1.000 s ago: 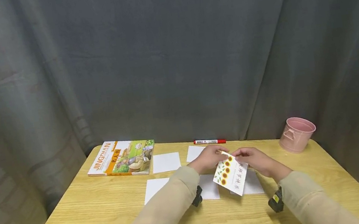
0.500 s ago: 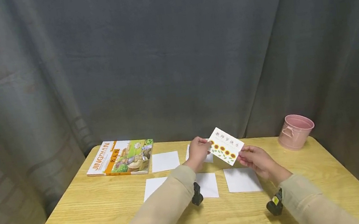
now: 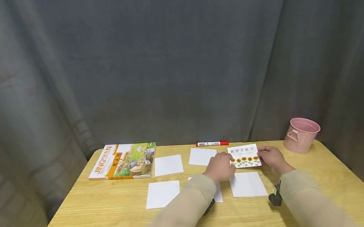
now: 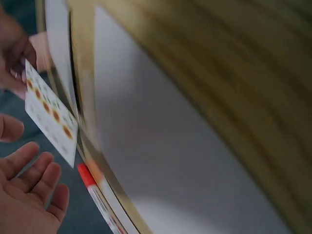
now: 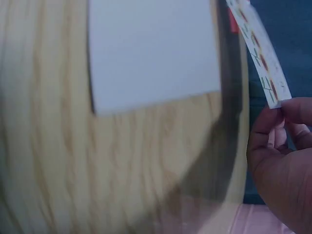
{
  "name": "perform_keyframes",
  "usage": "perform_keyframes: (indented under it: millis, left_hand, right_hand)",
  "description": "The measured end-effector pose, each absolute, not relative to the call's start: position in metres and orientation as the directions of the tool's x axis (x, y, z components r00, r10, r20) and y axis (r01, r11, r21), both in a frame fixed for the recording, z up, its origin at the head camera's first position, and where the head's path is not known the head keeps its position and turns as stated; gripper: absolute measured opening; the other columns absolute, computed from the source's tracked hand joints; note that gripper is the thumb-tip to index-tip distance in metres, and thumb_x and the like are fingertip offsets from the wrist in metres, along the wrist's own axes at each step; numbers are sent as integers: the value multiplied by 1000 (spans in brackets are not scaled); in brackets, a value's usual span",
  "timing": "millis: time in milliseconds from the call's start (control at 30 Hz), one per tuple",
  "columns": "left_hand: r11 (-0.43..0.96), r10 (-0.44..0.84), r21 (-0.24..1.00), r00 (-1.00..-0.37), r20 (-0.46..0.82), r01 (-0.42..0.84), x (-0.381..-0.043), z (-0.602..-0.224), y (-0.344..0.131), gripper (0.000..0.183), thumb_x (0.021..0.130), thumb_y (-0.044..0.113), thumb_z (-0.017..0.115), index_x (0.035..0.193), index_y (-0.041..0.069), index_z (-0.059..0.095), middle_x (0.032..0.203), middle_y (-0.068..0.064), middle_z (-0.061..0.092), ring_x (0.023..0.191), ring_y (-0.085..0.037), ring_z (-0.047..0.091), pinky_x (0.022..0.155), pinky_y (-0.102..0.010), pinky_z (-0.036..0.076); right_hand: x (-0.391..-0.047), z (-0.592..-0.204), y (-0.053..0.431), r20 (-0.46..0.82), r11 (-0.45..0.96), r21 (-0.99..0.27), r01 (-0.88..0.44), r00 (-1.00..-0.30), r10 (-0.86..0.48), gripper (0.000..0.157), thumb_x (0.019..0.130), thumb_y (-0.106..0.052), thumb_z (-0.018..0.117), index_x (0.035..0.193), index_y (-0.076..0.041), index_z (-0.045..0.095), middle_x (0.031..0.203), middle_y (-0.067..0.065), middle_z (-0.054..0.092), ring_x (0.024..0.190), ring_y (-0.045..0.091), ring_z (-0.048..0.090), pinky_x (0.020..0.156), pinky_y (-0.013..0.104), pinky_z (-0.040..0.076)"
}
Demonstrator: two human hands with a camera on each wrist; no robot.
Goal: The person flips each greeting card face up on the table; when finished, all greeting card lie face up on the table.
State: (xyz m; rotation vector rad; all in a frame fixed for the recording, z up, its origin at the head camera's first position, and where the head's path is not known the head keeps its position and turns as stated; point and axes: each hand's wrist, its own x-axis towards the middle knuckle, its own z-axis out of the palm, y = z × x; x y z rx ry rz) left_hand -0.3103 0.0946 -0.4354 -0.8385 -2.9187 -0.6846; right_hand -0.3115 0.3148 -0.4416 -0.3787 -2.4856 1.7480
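Note:
A white greeting card (image 3: 244, 155) printed with a row of sunflowers and a line of Chinese characters is at the right of the table's back part. My right hand (image 3: 273, 159) pinches its right edge between thumb and fingers; the right wrist view shows this grip on the card (image 5: 262, 58) closely. My left hand (image 3: 220, 168) is beside the card's left edge. Seen from the left wrist, that hand (image 4: 31, 192) has its fingers spread loosely, apart from the card (image 4: 51, 114). Below the greeting card lies a blank white card (image 3: 247, 184).
More blank white cards lie in two rows, including one at back left (image 3: 168, 165) and one at front left (image 3: 162, 194); my left forearm partly covers another. A red-capped marker (image 3: 211, 143) lies along the back edge. A book (image 3: 122, 161) is at left, a pink bucket (image 3: 301, 136) at right.
The greeting card was turned between both hands until its text reads upright, then moved right and down toward the table. My left hand has let go of it; my right still pinches it.

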Motion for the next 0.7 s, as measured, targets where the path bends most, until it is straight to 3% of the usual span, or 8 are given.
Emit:
perform_keyframes:
  millis: [167,267,367,467,567,700]
  left_hand:
    - [814,517,267,-853,73,516,-307,-443,109,33,98,34,60,118,14,76,120,5,72,111,-15,65,94,-40,46]
    - [835,513,226,-859,14,502,-307,-447,114,33,100,38,55,113,17,77,120,7,72,108,-14,65,96,-42,44]
    - [842,513,211,-858,-27,497,-306,-446,116,36,102,38,51,114,16,76,120,6,72,108,-14,65,99,-42,43]
    - [842,516,205,-856,-41,498,-305,-443,116,36,103,38,52,118,16,76,123,5,71,112,-14,65,103,-44,42]
    - [844,516,193,-855,-45,500,-307,-443,116,36,103,39,52,118,16,76,124,4,71,115,-15,63,107,-46,41]
    - [843,517,201,-855,-47,498,-311,-447,117,38,103,41,53,119,16,76,127,5,69,118,-15,62,108,-46,41]
  right_hand:
    - [-317,-449,307,-103,290,-939,183,-957,270,33,99,4,50,126,22,51,80,4,62,63,6,56,57,19,49]
    - [-316,-448,305,-114,314,-928,201,-955,275,41,97,1,51,134,20,48,84,7,63,65,7,57,58,20,49]
    - [-314,-445,305,-107,412,-886,213,-958,266,46,97,-4,51,138,18,48,98,20,65,75,16,61,65,26,52]
    - [-312,-440,305,-75,595,-780,194,-973,219,45,99,-9,50,134,19,52,118,34,62,95,35,63,78,39,56]
    - [-311,-436,306,-53,722,-673,159,-984,167,44,100,-12,49,130,20,56,129,36,58,111,46,58,91,51,52]
    - [-310,-433,306,-62,743,-650,158,-986,156,45,100,-12,50,130,21,55,128,37,58,106,44,57,90,52,51]
